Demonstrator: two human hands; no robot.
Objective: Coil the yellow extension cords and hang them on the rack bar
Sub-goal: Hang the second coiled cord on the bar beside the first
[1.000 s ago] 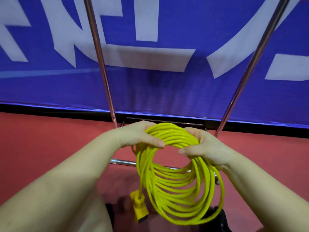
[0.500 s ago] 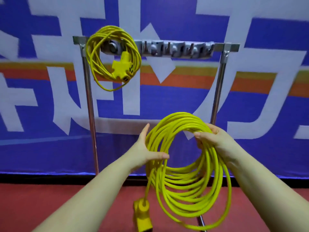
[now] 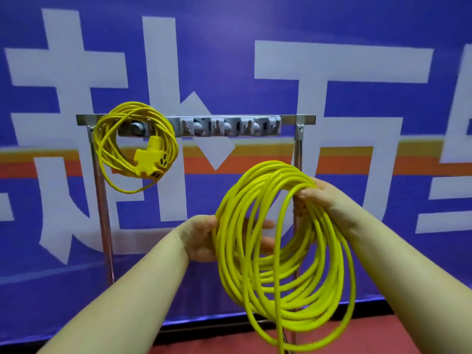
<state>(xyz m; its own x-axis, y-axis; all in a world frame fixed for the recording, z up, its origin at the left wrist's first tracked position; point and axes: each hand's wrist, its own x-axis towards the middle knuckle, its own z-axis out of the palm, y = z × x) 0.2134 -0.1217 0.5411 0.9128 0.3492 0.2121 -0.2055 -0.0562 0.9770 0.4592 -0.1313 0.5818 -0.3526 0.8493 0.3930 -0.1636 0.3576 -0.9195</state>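
At the far left, one coiled yellow cord [image 3: 132,146] hangs on the left end of the rack bar [image 3: 288,120], its loops draped over the bar beside the left upright [image 3: 102,213]. Its yellow multi-outlet block [image 3: 150,162] dangles inside the loops, tilted, with dark sockets facing down and right. The bar runs level to the right, carrying a grey strip of hooks [image 3: 227,127] along its middle; the hooks' shapes are too blurred to tell apart.

Nearer, in the centre, the left hand [image 3: 204,238] is spread flat with the palm facing right, its straight fingers reaching through and behind the left side of a second coil [image 3: 283,251] of yellow cord. The strands lie against the palm; the fingers are not curled round them.

This large coil hangs in the air below and to the right of the bar, well apart from it, its loops fanning out loosely toward the bottom edge of the view.

On the right, the right hand [image 3: 321,198] grips the coil's upper right side, fingers curled round the gathered strands. The right upright [image 3: 297,154] stands behind the coil. Behind everything hangs a blue banner [image 3: 255,26] with large white characters, above a red floor [image 3: 383,333].
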